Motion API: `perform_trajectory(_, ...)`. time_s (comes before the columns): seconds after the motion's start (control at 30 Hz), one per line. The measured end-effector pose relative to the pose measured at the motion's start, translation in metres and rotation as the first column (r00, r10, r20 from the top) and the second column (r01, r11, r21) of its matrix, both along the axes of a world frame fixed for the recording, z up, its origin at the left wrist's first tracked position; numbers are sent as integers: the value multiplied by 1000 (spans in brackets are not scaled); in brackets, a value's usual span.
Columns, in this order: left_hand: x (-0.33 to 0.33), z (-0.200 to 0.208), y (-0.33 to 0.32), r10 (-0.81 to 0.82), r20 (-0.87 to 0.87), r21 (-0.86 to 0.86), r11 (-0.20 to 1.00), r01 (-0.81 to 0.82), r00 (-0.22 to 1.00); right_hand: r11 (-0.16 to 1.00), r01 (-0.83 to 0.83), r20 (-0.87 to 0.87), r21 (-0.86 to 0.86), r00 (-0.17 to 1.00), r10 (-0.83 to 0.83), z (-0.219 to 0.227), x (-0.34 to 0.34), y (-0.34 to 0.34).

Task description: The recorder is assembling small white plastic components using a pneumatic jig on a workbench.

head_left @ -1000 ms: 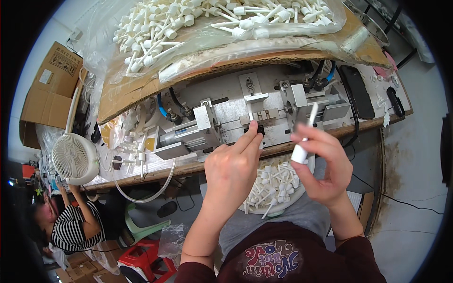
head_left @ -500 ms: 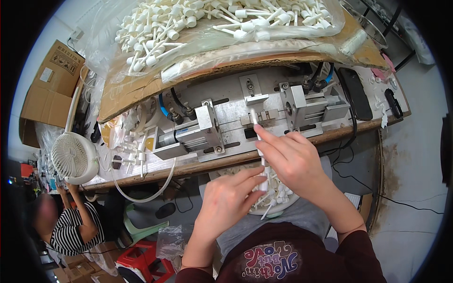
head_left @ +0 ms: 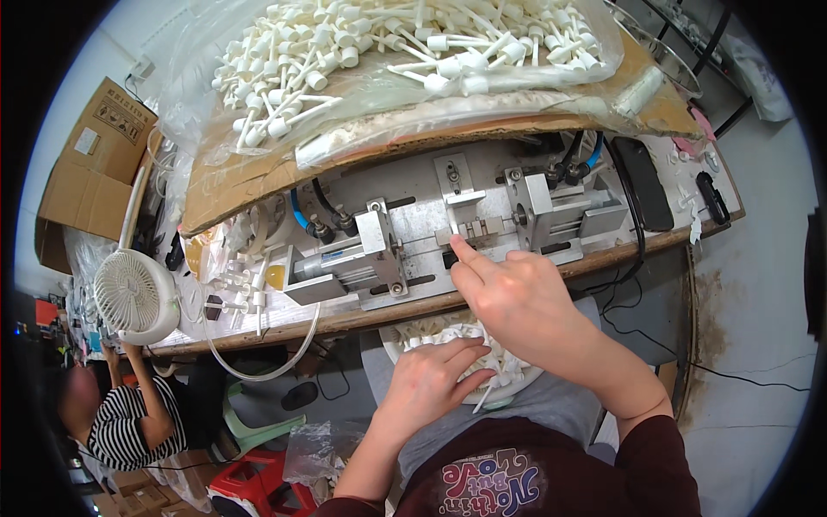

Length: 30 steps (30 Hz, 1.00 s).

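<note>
Right hand [head_left: 521, 297] pokes its index finger at the white stick [head_left: 455, 221] in the counter [head_left: 366, 320] jig [head_left: 482, 228], can't tell if it's gripping anything. Left hand [head_left: 431, 376]'s over the bowl [head_left: 389, 343] of white sticks, thumb and fingers loosely parted.

Over the front edge of a desk [head_left: 388, 311], the right hand [head_left: 517, 291] reaches its index finger to a small metal block [head_left: 484, 228] mid-machine; whether it grips anything is hidden. Below that edge, the left hand [head_left: 438, 372] curves, thumb apart, over a bowl [head_left: 389, 343] of white capped sticks. Cardboard [head_left: 233, 191] heaped with more covers the desk's back. A fan [head_left: 133, 291] stands near the left front corner; a phone [head_left: 643, 185] lies by the right edge. Beyond the left end sits a person in stripes [head_left: 138, 424].
</note>
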<state>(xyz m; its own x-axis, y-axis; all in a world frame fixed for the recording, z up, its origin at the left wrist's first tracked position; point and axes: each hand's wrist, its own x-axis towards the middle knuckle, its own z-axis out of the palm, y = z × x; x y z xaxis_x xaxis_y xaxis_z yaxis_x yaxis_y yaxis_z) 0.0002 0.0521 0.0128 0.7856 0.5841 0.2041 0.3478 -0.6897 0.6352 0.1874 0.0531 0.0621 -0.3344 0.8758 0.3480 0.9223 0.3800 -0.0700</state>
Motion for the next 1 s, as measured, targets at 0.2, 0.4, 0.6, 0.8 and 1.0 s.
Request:
perform_trajectory(0.2,-6,-12,-8,-8,64,27,1000,7,998,979,33,-353,200,935,41,54,27,52)
perform_trajectory(0.4,-8,-14,-18,-50,74,1,999,50,996,944,21,55,328,998,-41,93,118,162)
perform_trajectory(0.6,-8,-18,-27,-82,75,-37,996,85,994,874,377,219,-307,921,-321,116,101,201)
perform_trajectory(0.8,-9,-17,-28,-91,68,-31,995,93,994,838,340,205,-427,939,-276,122,103,209)
perform_trajectory(1.0,-6,-20,-28,-95,61,-40,994,97,994,821,346,268,-454,932,-244,122,79,210)
